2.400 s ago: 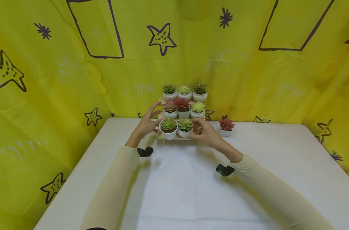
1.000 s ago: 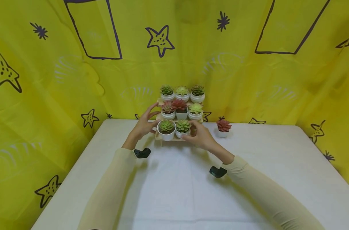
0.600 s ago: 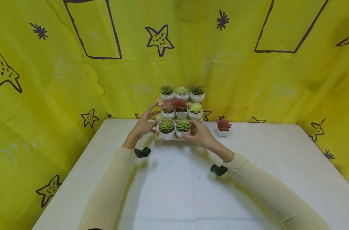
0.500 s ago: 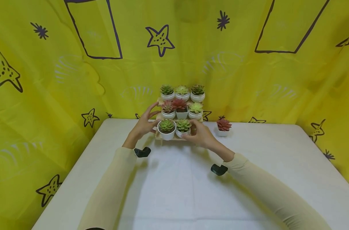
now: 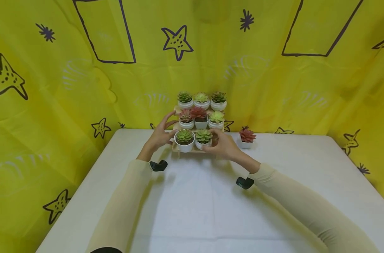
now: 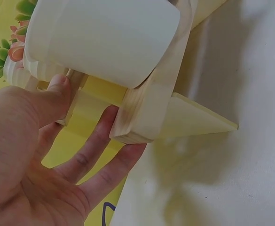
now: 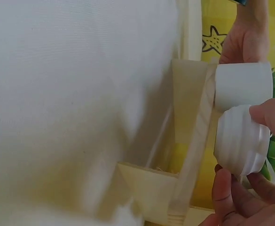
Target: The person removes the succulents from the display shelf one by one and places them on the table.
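A tiered wooden stand [image 5: 177,149] bears rows of potted succulents. My right hand [image 5: 225,146] holds a small green succulent [image 5: 203,136] on the bottom tier; the right wrist view shows thumb and fingers around its ribbed white pot [image 7: 240,139]. Left of it stands a wider potted succulent [image 5: 184,147], its smooth white pot [image 6: 104,42] close up in the left wrist view. My left hand [image 5: 158,137] grips the stand's left end, thumb on the middle plank [image 6: 72,101] and fingertips against the bottom plank [image 6: 144,110].
A red succulent in a square white pot [image 5: 247,137] stands apart on the white-covered table [image 5: 192,203], right of the stand. Behind hangs a yellow curtain [image 5: 211,52] with drawn stars. Red and green succulents fill the middle tier, green ones the top.
The head view shifts slightly. Both hands keep their places on the stand and the small succulent, and the pots stay in the same arrangement.
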Demonstrator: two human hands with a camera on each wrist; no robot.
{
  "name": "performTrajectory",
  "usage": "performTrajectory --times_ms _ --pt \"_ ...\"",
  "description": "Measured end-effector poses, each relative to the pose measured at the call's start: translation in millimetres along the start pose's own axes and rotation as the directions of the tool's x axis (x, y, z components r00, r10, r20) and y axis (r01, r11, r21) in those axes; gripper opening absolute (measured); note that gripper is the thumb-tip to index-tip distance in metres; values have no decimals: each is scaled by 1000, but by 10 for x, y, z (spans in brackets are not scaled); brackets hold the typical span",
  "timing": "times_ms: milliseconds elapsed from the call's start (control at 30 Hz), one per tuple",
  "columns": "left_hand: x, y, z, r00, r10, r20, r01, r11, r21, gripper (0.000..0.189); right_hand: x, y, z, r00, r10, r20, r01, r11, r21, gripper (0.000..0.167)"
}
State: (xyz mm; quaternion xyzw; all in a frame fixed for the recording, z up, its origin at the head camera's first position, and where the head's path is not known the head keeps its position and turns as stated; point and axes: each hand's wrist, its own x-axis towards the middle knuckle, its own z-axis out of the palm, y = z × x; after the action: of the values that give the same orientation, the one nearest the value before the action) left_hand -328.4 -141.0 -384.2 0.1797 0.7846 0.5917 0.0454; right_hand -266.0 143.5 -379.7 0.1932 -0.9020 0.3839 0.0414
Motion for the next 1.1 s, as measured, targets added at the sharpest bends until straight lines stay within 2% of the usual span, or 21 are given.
performTrajectory --times_ms 167,367,500,800,1100 --pt "20 -14 3 1000 -1 2 1 1000 -3 76 -11 -67 -136 999 -47 -10 47 999 3 71" --pt "22 -27 -3 1000 6 1 -6 1000 -15 78 -34 -159 -313 998 -60 -4 60 996 64 74" --pt "25 -40 -7 1000 8 4 -8 1000 -14 77 -62 -176 -360 999 -51 12 50 995 81 76" --pt "16 -50 -20 1000 13 8 -13 1000 -20 77 -94 -102 -393 997 -70 18 68 993 94 72" --pt "20 -48 -14 1000 7 5 -6 1000 -19 77 -156 62 -625 996 -91 13 89 993 80 66"
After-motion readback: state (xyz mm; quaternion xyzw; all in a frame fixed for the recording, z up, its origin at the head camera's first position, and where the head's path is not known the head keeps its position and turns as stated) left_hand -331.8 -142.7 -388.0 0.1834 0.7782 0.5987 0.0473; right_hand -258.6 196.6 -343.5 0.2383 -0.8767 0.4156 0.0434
